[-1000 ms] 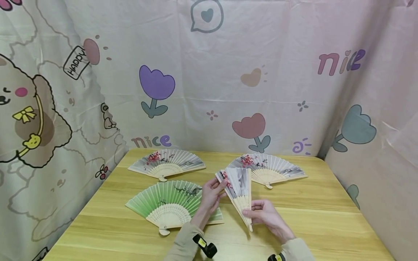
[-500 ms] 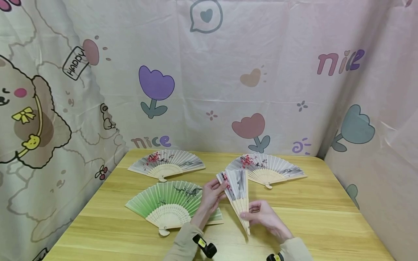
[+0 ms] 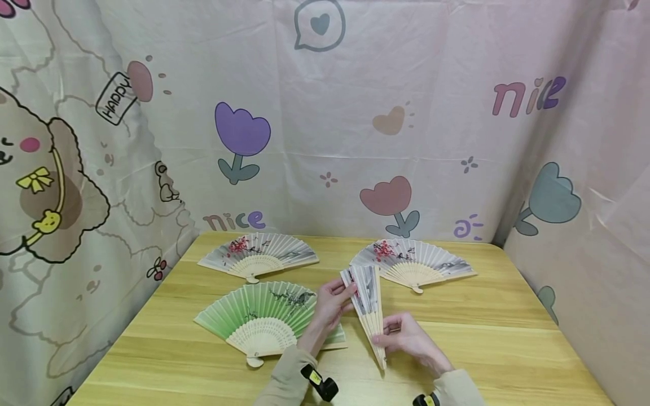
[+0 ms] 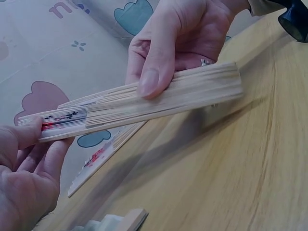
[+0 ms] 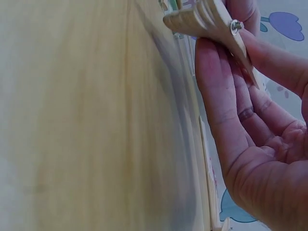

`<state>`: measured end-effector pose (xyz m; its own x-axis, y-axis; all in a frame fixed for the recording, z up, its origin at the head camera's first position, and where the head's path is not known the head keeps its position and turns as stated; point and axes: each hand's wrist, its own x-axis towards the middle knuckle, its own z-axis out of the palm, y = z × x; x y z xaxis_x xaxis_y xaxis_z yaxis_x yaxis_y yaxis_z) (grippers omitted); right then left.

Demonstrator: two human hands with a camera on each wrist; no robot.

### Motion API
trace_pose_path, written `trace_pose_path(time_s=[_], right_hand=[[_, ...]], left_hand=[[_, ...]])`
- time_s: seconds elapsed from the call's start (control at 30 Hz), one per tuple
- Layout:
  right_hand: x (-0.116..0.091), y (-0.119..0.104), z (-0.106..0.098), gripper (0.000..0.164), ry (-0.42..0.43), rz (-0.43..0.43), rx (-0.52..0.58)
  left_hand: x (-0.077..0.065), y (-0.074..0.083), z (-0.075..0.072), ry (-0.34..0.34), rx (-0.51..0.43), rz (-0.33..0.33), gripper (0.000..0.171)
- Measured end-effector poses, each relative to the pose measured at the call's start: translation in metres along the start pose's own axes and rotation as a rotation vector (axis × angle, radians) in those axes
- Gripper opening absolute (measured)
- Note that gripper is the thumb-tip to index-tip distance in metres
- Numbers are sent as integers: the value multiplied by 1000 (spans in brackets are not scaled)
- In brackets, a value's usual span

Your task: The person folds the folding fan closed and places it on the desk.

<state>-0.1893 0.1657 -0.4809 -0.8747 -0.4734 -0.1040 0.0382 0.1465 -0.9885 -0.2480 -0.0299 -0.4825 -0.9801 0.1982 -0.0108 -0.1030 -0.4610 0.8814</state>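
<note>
A partly folded folding fan [image 3: 367, 304], grey-white with red blossoms and pale wooden ribs, is held above the table between both hands. My left hand [image 3: 331, 304] pinches the pleated upper end between thumb and fingers. Lower down, near the rivet, my right hand [image 3: 410, 340] grips the ribs, its thumb [image 4: 153, 82] lying across them in the left wrist view. From the right wrist side, the rivet end of the fan [image 5: 211, 21] shows above the curved fingers. A green fan [image 3: 264, 318] lies spread beside my left hand, partly hidden by that wrist.
Two spread grey fans with red blossoms lie farther back: one fan [image 3: 258, 256] at the left, another fan [image 3: 416, 264] at the right behind the held one. The wooden table [image 3: 508, 349] ends at a printed cloth backdrop [image 3: 325, 124].
The held fan has narrowed as its ribs came together. My right hand has shifted slightly left and down with the ribs, while the left hand has barely moved.
</note>
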Motion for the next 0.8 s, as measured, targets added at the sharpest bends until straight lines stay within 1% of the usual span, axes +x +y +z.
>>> trace_pose_path(time_s=[0.13,0.4,0.57,0.8], right_hand=[[1,1,0,27,-14,-18,-12],[0,3,-1,25,-87,-53,-32],[-1,3,-2,26,-101,-57,-36],[0,2,-1,25,-110,-65,-73]], left_hand=[[0,1,1,0,21,5,46],[-1,1,3,-4,24,-25,44],[0,0,3,-20,22,-37,42],[-1,1,4,-29,51,-48,43]])
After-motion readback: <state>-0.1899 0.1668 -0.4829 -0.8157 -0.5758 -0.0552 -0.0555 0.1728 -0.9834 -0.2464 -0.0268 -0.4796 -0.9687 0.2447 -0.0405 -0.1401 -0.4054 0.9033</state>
